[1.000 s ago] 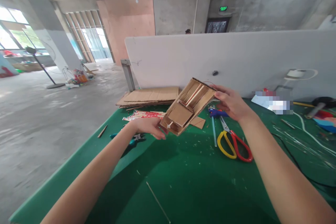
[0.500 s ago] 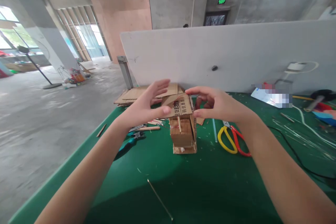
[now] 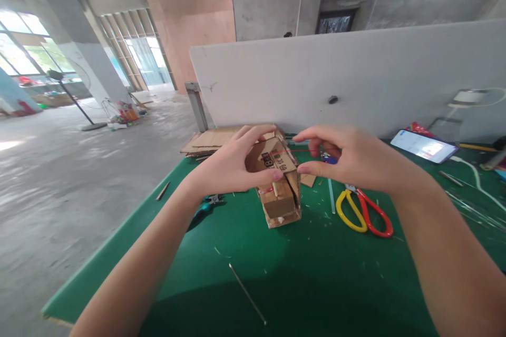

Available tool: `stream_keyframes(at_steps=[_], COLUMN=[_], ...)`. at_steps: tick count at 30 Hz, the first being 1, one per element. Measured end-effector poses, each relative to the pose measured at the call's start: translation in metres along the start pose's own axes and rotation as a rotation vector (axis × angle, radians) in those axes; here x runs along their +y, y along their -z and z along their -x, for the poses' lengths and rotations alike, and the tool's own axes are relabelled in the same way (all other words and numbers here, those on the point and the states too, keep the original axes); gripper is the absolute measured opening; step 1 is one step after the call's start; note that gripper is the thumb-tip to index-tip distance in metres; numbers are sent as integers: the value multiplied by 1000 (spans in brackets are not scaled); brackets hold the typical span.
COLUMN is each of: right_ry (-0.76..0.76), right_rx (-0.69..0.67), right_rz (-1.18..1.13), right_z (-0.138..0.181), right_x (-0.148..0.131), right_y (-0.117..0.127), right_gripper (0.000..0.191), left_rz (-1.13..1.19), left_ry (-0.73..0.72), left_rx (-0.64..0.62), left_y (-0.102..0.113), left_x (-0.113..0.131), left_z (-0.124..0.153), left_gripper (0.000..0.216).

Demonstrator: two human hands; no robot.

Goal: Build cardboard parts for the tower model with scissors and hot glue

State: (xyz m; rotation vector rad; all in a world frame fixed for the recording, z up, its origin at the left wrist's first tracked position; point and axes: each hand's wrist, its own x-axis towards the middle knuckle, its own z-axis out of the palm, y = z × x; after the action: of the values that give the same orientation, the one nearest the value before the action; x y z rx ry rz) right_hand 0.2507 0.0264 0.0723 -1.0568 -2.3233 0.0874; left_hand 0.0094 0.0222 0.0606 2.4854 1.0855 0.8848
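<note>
your left hand (image 3: 231, 163), the nearer, clasps the top of the cardboard box (image 3: 280, 205) from its left; your right hand (image 3: 350, 158) curves wide at its right edge

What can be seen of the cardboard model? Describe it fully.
The brown cardboard model stands boxy on the green table, its edges rough. Its top panel bears dark print, including an 8. A pale stick juts out below that panel; a whitish blob marks the base. A thin red line runs from the top toward the right grip. The left grip spans the top; whether the right one touches is unclear.
</note>
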Motion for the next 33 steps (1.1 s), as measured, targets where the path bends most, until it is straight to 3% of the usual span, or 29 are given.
stream_keyframes(at_steps=[4,8,12,17,23,28,33], right_ry=[-7,-11,-30,-84,-52,25,14], right_rx=[-91,-144,-105,-82,20,159,405], right_rz=[-27,-47,-43,22,138,159,176], right_z=[5,6,6,4,1,5,7], right_x=[-4,-9,-5,2,3,3,2], right_y=[5,5,6,6,5,12,14], right_gripper=[30,23,19,17,15,11,9], left_rz=[-27,-58,159,547,761,964,1115], left_ry=[41,110,190,257,352,459,472], left_rx=[-11,-26,-51,-75,53,152,183], left_y=[0,7,11,-2,-23,-38,-45], left_x=[7,4,-12,-31,-46,-62,-57], left_z=[-2,-11,-27,-40,-47,-53,-54], left_gripper=[79,57,48,38,28,33,37])
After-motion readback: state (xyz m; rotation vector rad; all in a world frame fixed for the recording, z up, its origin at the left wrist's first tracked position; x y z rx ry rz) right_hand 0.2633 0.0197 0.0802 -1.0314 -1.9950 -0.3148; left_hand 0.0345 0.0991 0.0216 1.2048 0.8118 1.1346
